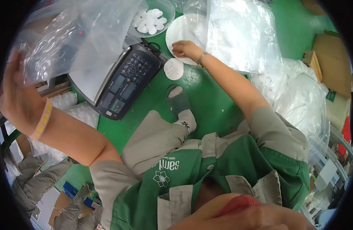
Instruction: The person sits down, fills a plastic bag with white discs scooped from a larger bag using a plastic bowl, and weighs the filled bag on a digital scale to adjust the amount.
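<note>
The clear plastic bag [69, 42] lies against the fingers of the raised left hand [21, 97], spreading away from them over the scale [124, 84]; motion blur hides whether they pinch its edge. Farther out, the large white disc [178, 28] lies beneath the right hand's [188, 50] fingers, which are bent and close together; whether they press on it or pinch anything, I cannot tell.

Counting outward: one scale, one small white disc [174, 69] on the green floor just beside it, one large disc, and one clear bowl [170, 22] of white round pieces [149, 21], too overlapped to count.

The left elbow is bent, its forearm angled out to the left, palm blurred. The right forearm reaches forward and inward, the hand turned down at the wrist.
</note>
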{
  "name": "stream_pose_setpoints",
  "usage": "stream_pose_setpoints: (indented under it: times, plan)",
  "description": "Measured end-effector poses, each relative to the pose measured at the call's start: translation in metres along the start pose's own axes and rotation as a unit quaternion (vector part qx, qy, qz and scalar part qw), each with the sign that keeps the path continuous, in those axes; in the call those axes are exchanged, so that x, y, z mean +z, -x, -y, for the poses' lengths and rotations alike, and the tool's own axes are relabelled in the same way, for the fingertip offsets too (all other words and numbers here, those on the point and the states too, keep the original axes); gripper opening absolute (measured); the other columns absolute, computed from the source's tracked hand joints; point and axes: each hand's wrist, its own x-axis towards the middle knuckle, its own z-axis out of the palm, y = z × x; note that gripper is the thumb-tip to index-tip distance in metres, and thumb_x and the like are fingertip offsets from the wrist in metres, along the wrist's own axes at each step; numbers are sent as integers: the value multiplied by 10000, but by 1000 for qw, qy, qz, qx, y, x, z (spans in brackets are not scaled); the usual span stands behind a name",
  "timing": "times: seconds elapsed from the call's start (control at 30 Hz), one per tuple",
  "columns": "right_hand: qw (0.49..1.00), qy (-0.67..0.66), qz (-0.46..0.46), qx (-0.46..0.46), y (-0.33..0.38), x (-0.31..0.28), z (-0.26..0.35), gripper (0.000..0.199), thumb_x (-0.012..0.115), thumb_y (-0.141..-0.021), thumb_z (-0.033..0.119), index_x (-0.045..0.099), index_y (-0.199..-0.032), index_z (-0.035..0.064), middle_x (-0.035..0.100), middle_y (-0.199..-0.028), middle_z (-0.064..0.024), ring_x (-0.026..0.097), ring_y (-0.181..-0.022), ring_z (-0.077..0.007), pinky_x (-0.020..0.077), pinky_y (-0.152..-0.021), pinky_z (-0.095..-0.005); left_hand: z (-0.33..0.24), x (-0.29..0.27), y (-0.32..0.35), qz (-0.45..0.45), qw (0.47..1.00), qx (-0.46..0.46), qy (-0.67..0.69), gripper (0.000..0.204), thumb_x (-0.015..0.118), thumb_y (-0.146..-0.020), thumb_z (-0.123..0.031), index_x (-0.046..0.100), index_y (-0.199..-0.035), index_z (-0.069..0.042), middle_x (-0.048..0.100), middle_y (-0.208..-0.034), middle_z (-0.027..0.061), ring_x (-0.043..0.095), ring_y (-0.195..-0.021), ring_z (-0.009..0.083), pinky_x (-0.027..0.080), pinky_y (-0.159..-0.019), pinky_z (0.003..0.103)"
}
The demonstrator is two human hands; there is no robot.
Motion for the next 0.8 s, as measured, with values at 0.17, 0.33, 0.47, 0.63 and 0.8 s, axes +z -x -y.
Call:
stream_pose_setpoints:
  times: [0.17,0.33,0.47,0.63,0.8]
  plan:
    - [984,-146,-72,70,-82,15,23,292,523,-835,234,533,-953,-33,572,-878,-132,582,-780,-177,507,-675,-280,-27,9,21,14,972,127,-196,261,484,-778,4,533,-967,177,560,-1006,243,564,-938,289,455,-834,319]
    - [976,-7,-214,-43,-124,-16,18,231,521,-715,91,551,-829,-107,613,-736,-179,633,-641,-300,498,-502,-323,-15,46,15,-1,966,154,-210,262,521,-751,21,540,-968,166,553,-1033,233,561,-936,273,452,-825,297]
    - [973,-132,-188,-20,-30,-38,57,223,485,-705,-8,489,-912,-89,555,-874,-242,620,-716,-340,544,-539,-335,-20,54,26,-31,979,109,-168,271,560,-723,47,546,-974,149,558,-1049,201,552,-937,216,438,-813,253]
    - [954,-163,-252,-14,130,-129,62,639,403,-700,-82,207,-1299,26,491,-1011,-185,594,-796,-328,543,-597,-378,-10,62,9,22,995,46,-82,316,581,-739,6,543,-1040,94,564,-1058,134,541,-931,146,426,-802,233]
    - [950,-125,-257,-125,298,-159,107,807,398,-650,-52,97,-1358,189,522,-997,-163,592,-709,-274,529,-556,-300,-26,108,28,224,972,-73,-17,498,591,-727,-19,473,-1210,-31,543,-1077,34,493,-779,82,400,-668,210]
